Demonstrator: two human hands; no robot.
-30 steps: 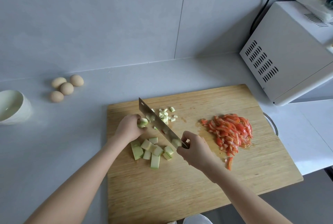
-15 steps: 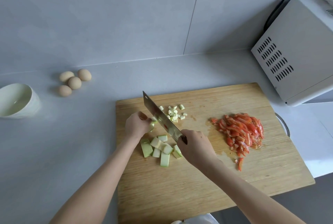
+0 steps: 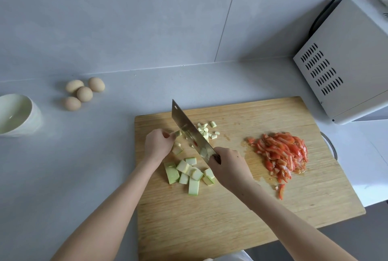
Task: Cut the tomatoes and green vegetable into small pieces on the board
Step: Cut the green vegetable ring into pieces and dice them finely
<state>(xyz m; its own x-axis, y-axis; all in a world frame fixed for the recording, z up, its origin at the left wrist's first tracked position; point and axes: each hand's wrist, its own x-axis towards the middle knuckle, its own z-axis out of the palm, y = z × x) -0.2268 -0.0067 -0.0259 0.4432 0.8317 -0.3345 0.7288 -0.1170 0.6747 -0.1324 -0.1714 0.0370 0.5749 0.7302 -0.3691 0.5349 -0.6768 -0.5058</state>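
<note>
Right hand (image 3: 227, 168) is clenched round the knife (image 3: 190, 132) handle, blade angled across the board (image 3: 231, 208), its tip toward the wall. Left hand (image 3: 158, 145) sits just left of the blade, fingers (image 3: 168, 134) pinching a small green piece (image 3: 178, 133) against it, though the view there is tight, so whether the edge is actually into that piece is hard to say. Another chunk (image 3: 177, 149) lies right beside the left hand. Nearer the person, a loose cluster of larger green slabs (image 3: 189, 172) rests between the two wrists. On the far side of the blade, there's a little heap of fine dice (image 3: 205, 129). Over on the right of the board, the tomato strips (image 3: 281, 155) lie in a wet red pile, one stray strip (image 3: 281, 191) apart. On the surface (image 3: 73, 166) to the left: four eggs (image 3: 84, 92) and a pale bowl (image 3: 16, 115). A white oven (image 3: 344, 67) stands at right.
</note>
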